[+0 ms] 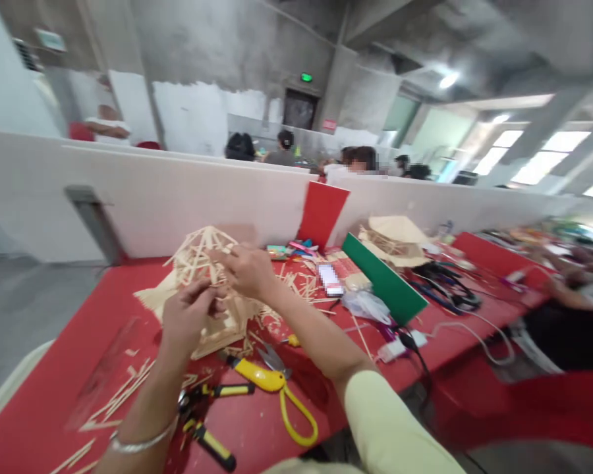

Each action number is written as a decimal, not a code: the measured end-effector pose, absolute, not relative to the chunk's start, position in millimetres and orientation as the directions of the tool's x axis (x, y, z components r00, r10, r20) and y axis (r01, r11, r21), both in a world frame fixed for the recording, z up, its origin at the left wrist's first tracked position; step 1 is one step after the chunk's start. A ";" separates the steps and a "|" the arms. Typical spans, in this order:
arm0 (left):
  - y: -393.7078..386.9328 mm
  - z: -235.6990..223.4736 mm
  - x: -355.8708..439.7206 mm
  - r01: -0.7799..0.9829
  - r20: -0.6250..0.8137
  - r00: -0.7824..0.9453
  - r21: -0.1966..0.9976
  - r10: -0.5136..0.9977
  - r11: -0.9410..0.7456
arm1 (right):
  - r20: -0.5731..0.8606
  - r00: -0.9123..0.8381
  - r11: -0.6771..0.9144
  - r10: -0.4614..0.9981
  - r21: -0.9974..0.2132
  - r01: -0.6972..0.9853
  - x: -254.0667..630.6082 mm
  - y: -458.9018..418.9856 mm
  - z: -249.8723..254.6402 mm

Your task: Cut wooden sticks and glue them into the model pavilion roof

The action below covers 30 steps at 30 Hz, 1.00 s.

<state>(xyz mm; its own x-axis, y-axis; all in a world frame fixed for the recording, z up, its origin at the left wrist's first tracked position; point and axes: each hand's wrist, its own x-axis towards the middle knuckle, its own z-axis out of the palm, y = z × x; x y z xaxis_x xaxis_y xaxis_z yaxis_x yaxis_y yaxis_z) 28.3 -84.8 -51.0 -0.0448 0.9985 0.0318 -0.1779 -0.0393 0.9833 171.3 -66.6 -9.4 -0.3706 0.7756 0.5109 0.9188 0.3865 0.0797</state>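
Observation:
A model building of thin pale wooden sticks (230, 322), with an open, pointed roof frame, stands on the red table in front of me. My left hand (185, 319) is at the model's near side, thumb and fingers pinched together. Whatever lies between those fingertips is too small to make out. Bent over the roof frame, my right hand (250, 266) has its fingers closed at the sticks, partly hiding them. Just nearer to me lie yellow-handled scissors (296, 418), a yellow utility knife (259, 375) and pliers with black and yellow handles (212, 444).
Loose sticks (123, 395) lie at the left and behind the model. Rightward are a phone (330, 280), a plastic bag (366, 306), a green board (383, 280), a power strip (402, 347) with cables, and another wooden model (395, 240). A white partition (202, 197) borders the table; people sit beyond.

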 end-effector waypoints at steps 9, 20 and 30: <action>-57.7 -91.2 26.9 -0.220 0.048 0.007 0.974 0.999 -0.045 | 0.533 -0.361 0.362 0.765 0.108 0.926 180.5 -53.9 -28.6; -60.9 -85.3 25.5 -0.272 0.039 0.093 0.962 0.995 -0.012 | 0.510 -0.372 0.352 0.776 0.140 0.925 179.4 -55.1 -25.6; -66.0 -102.1 22.0 -0.141 0.128 0.097 0.983 0.987 -0.114 | 0.552 -0.294 0.297 0.780 0.086 0.951 184.1 -43.8 -41.1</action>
